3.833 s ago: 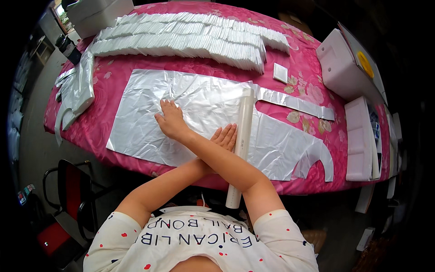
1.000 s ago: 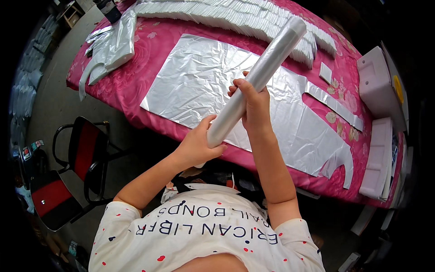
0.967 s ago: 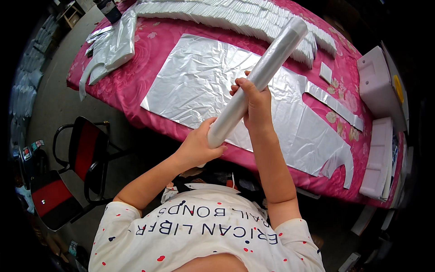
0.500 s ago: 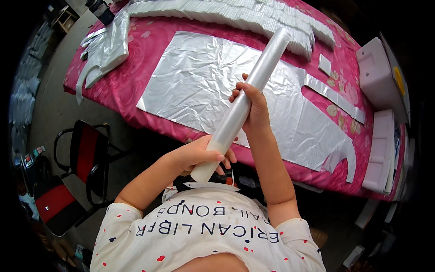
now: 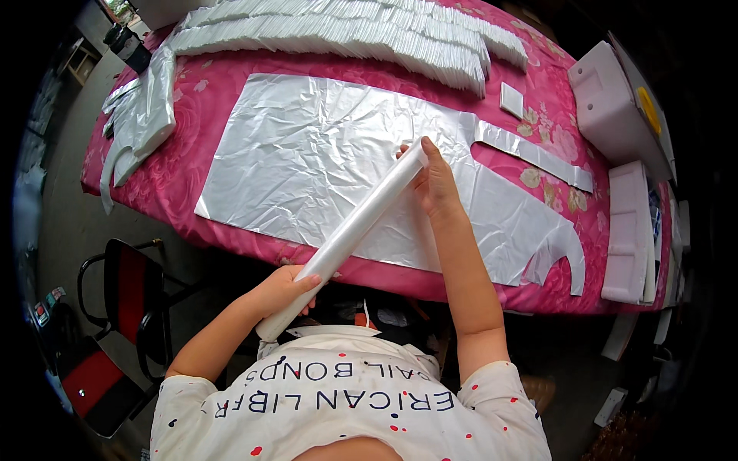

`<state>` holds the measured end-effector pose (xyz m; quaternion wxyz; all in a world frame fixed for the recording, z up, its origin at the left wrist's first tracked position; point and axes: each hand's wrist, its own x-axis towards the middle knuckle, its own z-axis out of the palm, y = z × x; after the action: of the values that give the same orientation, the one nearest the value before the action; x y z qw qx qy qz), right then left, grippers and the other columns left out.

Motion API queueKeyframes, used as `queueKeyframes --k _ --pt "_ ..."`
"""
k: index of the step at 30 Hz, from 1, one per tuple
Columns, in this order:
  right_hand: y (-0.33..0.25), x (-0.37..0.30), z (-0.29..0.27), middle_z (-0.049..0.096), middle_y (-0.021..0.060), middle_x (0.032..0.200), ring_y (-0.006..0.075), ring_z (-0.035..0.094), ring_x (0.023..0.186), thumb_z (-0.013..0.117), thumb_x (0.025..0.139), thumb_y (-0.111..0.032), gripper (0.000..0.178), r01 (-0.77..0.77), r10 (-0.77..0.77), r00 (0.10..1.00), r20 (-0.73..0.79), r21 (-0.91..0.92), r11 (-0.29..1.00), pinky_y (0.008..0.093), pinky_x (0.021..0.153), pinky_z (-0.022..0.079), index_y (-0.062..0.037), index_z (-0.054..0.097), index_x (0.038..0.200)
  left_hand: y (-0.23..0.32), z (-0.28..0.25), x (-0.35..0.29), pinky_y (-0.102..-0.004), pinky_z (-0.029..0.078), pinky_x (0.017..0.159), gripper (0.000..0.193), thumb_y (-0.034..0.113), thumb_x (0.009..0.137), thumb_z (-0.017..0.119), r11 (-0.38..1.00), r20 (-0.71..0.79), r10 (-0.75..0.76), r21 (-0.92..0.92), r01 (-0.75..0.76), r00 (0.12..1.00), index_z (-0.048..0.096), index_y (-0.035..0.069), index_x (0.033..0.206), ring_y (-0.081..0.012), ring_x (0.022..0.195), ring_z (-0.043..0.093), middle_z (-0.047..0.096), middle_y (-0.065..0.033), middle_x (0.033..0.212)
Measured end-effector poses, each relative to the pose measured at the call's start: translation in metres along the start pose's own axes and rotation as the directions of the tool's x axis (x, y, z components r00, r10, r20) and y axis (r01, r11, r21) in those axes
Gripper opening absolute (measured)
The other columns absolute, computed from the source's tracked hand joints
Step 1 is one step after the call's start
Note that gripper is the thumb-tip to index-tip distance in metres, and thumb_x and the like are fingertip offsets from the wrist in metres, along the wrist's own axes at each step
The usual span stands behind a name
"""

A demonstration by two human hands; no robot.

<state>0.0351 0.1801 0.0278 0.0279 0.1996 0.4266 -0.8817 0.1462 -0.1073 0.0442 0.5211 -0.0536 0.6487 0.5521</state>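
Observation:
A long roll of translucent white plastic film point(image 5: 354, 230) slants across in front of me, low end near my shirt and far end over the table. My left hand point(image 5: 286, 292) is wrapped round its lower part. At the far end my right hand point(image 5: 437, 180) grips the roll, its thumb lying over the tip. Beneath the roll, a shiny whitish plastic apron point(image 5: 284, 154) lies flat and creased on the table, its straps toward the right. I cannot tell whether it is one sheet or several layered.
A pink flowered cloth point(image 5: 207, 84) covers the table. Rows of folded white packets point(image 5: 346, 42) line the back, with one single packet point(image 5: 511, 100) apart. White foam boxes point(image 5: 615, 107) stand at the right. Plastic film point(image 5: 150, 107) drapes the left corner. Red-black chairs point(image 5: 127, 296) stand lower left.
My right hand has slid up to the roll's far end. The roll has tilted lower, its near end shifting left with my left hand. The view has shifted slightly right.

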Motion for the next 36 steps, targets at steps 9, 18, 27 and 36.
queueKeyframes --k 9,18,27,36 --pt "-0.036 -0.003 -0.021 0.059 -0.0002 0.077 0.0055 0.049 0.064 0.061 0.085 -0.031 0.029 0.043 0.061 0.992 0.111 -0.752 0.658 0.0194 0.058 0.039 -0.0038 0.063 0.094 -0.027 -0.002 -0.021 -0.0282 0.05 0.06 0.034 0.029 0.088 0.054 0.997 -0.054 -0.003 0.082 0.007 0.999 0.051 0.001 0.106 -0.0132 0.064 0.057 0.056 -0.0064 0.075" --pt "-0.039 -0.007 -0.016 0.054 -0.0026 0.066 0.0046 0.046 0.056 0.065 0.083 -0.021 0.018 0.006 0.304 0.924 0.231 -0.804 0.594 0.0199 0.05 0.036 -0.0034 0.062 0.083 -0.03 -0.005 -0.021 -0.0282 0.05 0.059 0.035 0.03 0.087 0.056 0.999 -0.039 -0.001 0.046 0.003 0.999 0.054 0.001 0.106 -0.0123 0.064 0.056 0.058 -0.006 0.08" --pt "-0.042 -0.009 -0.027 0.056 -0.002 0.066 0.0057 0.047 0.058 0.062 0.084 -0.018 0.017 0.104 0.011 0.992 0.128 -0.853 0.512 0.0212 0.054 0.039 -0.0017 0.063 0.081 -0.025 -0.003 -0.016 -0.0286 0.05 0.062 0.043 0.034 0.089 0.05 0.999 0.044 0.002 -0.046 0.001 0.999 0.043 0.003 0.119 -0.0134 0.069 0.056 0.056 -0.0078 0.086" --pt "-0.119 0.019 -0.133 0.06 0.0088 0.071 0.0166 0.055 0.064 0.058 0.085 -0.017 0.022 0.158 -0.601 0.789 0.129 -0.987 -0.005 0.0302 0.062 0.044 0.0042 0.059 0.089 -0.059 -0.047 -0.062 -0.0269 0.049 0.071 0.05 0.038 0.086 0.058 0.993 0.122 -0.099 -0.057 0.107 0.988 0.048 0.001 0.118 -0.012 0.079 0.057 0.058 -0.0069 0.091"
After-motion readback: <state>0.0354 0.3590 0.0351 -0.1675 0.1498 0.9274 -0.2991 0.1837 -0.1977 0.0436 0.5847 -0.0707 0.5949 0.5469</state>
